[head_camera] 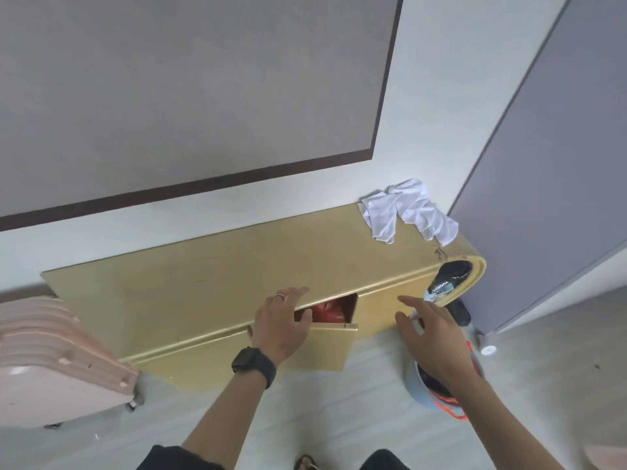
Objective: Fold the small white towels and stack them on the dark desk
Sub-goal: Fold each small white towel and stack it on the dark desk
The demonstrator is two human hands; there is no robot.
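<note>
Towels [409, 212]: left crumpled at far right corner of yellow cabinet [237, 266] top. Rested left hand [283, 320], fingers flat, on front edge above open door [336, 346]; held right hand [434, 334] spread, empty, nearby. Judged fetching stage; next, reaching that corner, gathering.

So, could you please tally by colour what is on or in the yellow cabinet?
White: 1 towel heap on top
Red: 1 red item behind the door
Black: 1 black item, end nook
Light blue: 1 blue item below it
Total: 4

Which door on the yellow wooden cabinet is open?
The middle door, swung out at the left hand, red item showing inside; left door and right door sit flush.
</note>
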